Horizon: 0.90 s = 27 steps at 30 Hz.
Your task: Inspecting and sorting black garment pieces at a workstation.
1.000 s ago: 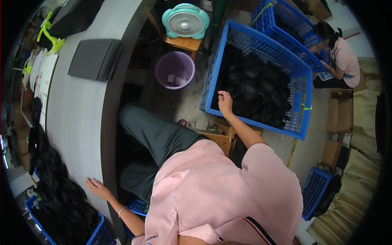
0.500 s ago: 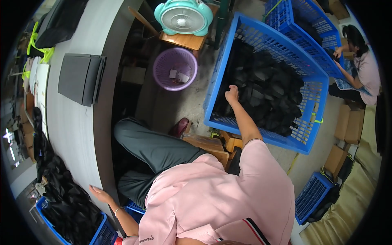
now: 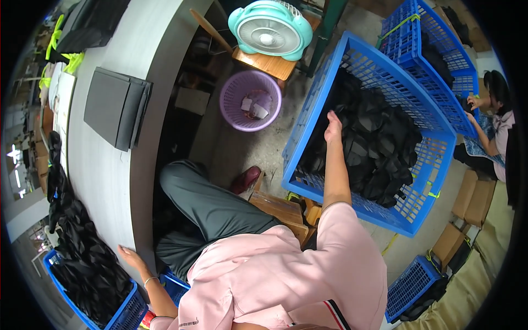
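My right hand reaches out over the left part of a large blue plastic basket. Its fingers are stretched out and I see nothing held in it. Below and beside it in the basket lies a heap of black fabric pieces. My left hand rests at the near edge of the grey worktable, fingers extended and holding nothing visible. A folded stack of dark grey sheets lies farther up on the table.
Beyond the table stand a purple wastebasket with scraps and a turquoise fan on a wooden stool. More black pieces spill into a blue basket at lower left. Another person works at the far right.
My right hand has moved farther out over the basket, and its curled fingers have straightened. My left hand stays at the table edge. The whole view has shifted slightly.
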Tool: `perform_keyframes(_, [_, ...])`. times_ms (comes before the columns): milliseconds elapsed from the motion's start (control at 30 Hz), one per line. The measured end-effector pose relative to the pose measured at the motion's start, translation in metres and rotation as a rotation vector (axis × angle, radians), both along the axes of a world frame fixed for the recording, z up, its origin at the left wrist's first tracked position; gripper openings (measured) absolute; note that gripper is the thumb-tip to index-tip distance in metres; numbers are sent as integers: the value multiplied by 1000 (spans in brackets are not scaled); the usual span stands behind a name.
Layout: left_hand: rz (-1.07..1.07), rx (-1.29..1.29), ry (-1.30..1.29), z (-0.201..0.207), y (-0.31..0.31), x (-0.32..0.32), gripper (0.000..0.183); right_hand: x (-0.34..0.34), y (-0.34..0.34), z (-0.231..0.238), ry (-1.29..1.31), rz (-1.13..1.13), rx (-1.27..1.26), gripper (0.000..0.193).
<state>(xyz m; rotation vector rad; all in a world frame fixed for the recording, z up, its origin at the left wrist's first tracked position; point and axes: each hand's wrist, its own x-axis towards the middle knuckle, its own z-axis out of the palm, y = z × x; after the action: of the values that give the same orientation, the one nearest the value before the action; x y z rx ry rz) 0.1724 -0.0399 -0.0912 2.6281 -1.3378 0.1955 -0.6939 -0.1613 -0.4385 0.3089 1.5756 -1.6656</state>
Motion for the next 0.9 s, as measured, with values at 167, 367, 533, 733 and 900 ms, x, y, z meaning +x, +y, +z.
perform_keyframes(167, [-358, -269, -145, 17, -67, -172, 51, 14, 22, 136, 32, 66, -555, 48])
perform_keyframes(367, [-958, 136, 780, 55, -91, -395, 84, 166, 62, 316, 288, 449, -710, 74])
perform_keyframes(533, [-839, 306, 1347, 28, -55, -434, 93, 287, 111, 384, 591, 997, -639, 88])
perform_keyframes(733, [-293, 126, 1833, 22, -43, -371, 18, 329, 97, 400, 785, 1167, -772, 69])
perform_keyframes(900, [-3, 55, 2124, -11, -22, -314, 23, 362, 102, 410, 962, 1126, -864, 32])
